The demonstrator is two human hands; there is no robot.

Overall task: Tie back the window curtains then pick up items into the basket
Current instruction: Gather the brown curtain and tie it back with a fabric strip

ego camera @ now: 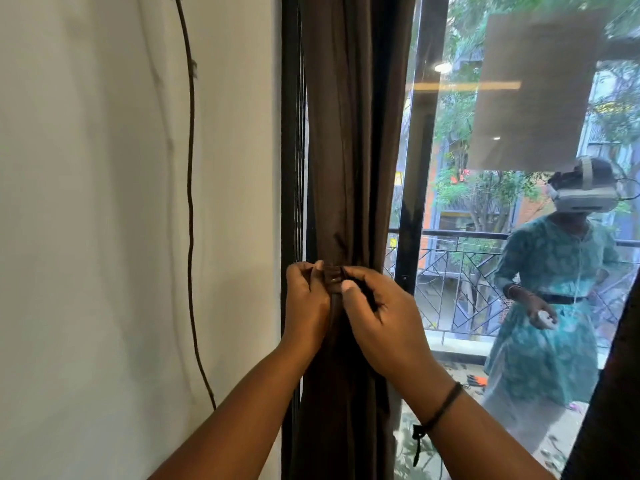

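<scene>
Head view, both hands [306, 299] [379, 313] pinching tieback [333, 278] around gathered curtain [349, 150]

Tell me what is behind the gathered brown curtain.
Behind the curtain, only the dark window frame shows at its left edge; whatever lies directly behind the folds is covered.

White wall [86, 237] left of the hands, dark cord [190, 188] hanging down it. Dark window frame [291, 133] just above the left hand. Glass pane [485, 271] right of the hands, daylight coming through, ceiling lights reflected high up. Beyond the glass: balcony railing [460, 268], green trees [485, 192], buildings behind
</scene>
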